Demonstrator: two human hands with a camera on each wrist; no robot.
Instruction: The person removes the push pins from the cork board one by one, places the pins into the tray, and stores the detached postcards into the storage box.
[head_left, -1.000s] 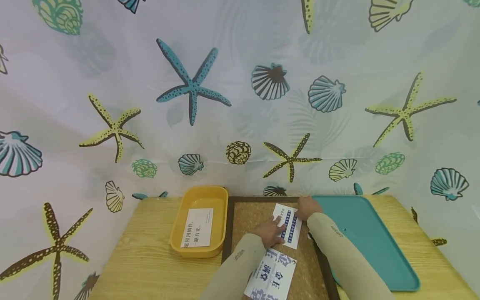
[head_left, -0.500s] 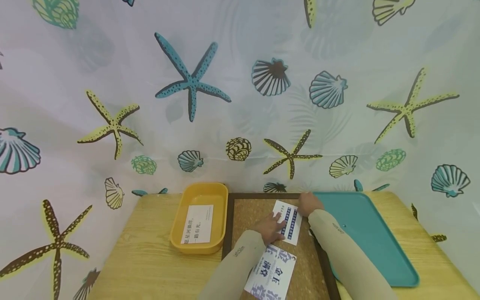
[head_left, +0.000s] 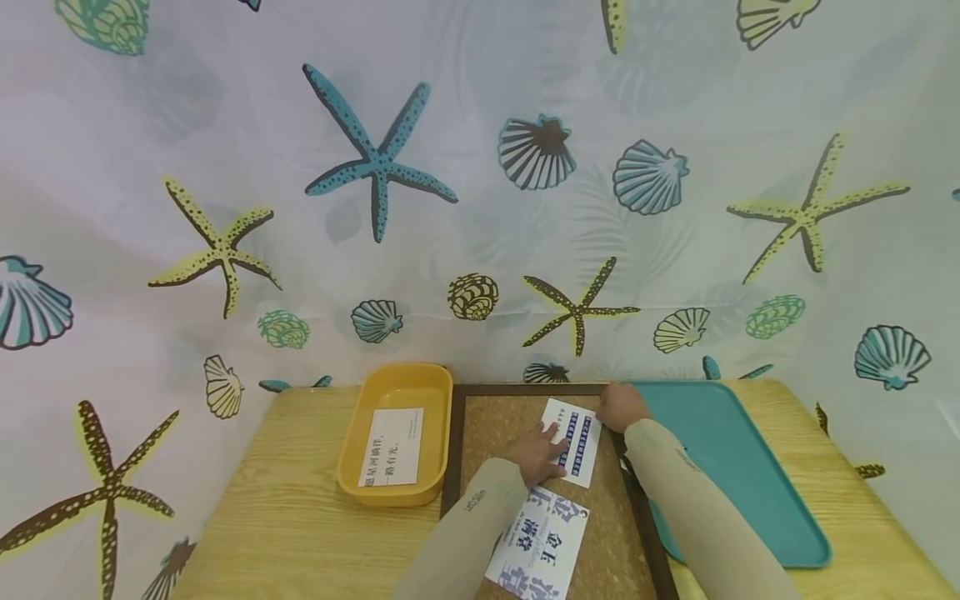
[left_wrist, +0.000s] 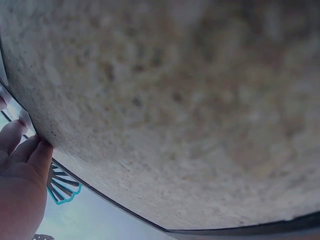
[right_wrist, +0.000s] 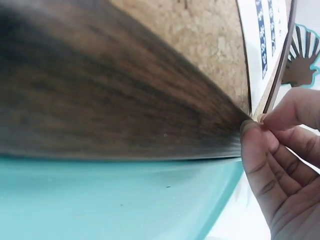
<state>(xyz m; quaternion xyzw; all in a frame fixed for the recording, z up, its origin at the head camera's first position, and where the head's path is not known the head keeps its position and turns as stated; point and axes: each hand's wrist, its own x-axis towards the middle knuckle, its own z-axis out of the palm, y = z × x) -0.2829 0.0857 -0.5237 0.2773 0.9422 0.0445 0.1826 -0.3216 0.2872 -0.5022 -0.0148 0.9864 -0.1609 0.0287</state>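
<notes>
- On the wooden table (head_left: 300, 517), in the head view, I see a cork board (head_left: 495, 429) with a dark frame, and I place everything else against it. A small white card with blue print (head_left: 576, 437) lies on the board's far right part. My left hand (head_left: 534, 454) rests flat on the card's left edge with its fingers fairly straight, pressing it to the cork. My right hand (head_left: 618, 407) sits at the board's far right corner, at the card's upper right; its fingertips are curled down there, but I cannot tell from this view what they pinch. A larger card with big blue characters (head_left: 542, 546) lies on the near part of the board, partly under my left sleeve. A yellow tray (head_left: 360, 475) stands just left of the board and holds a white note (head_left: 393, 447). A teal tray (head_left: 742, 475) lies just right of the board. A seashell curtain (head_left: 375, 167) hangs behind the board.
- In the left wrist view, the cork fills nearly the whole picture, blurred. The left hand (left_wrist: 17, 185) shows at the lower left, fingers close together and laid against the surface.
- In the right wrist view, the right hand (right_wrist: 280, 170) has thumb and fingers drawn together in a narrow pinch at the board's frame corner. The small card (right_wrist: 265, 35) lies on the cork just beyond; whether the pinch holds anything, I cannot tell. The teal tray (right_wrist: 115, 200) lies right beside the frame.
</notes>
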